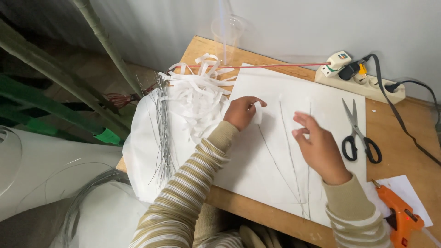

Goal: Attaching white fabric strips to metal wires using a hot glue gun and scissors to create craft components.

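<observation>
Here, a person in a striped sleeve works at a wooden counter [404, 119], seen from above. The left hand [241, 112] is curled into a closed grip, pinching a short white paper strip [258, 112] between thumb and fingers; the strip stands up just right of the knuckles, seemingly held clear of the sheet so its end stays free. The right hand [319, 147] is half open, fingers spread and slightly bent, holding nothing that can be made out; it hovers over or lightly rests on a large white sheet [262, 170].

Between the two grips, thin grey wires [287, 138] lie on the sheet, running lengthwise toward the person. The nearest wire passes just right of the strip, and another runs just beside the right fingertips. The wires look laid apart so each can be taken singly, though that is a judgement.

Left of the left grip sits a loose pile of white paper strips [197, 94], close by, and beyond it a bundle of wires [163, 124]. Right of the right grip lie scissors [360, 135], and nearer the person an orange glue gun [399, 216]. A power strip [363, 78] sits at the far edge, and a clear plastic cup [226, 34] stands beyond the pile.
</observation>
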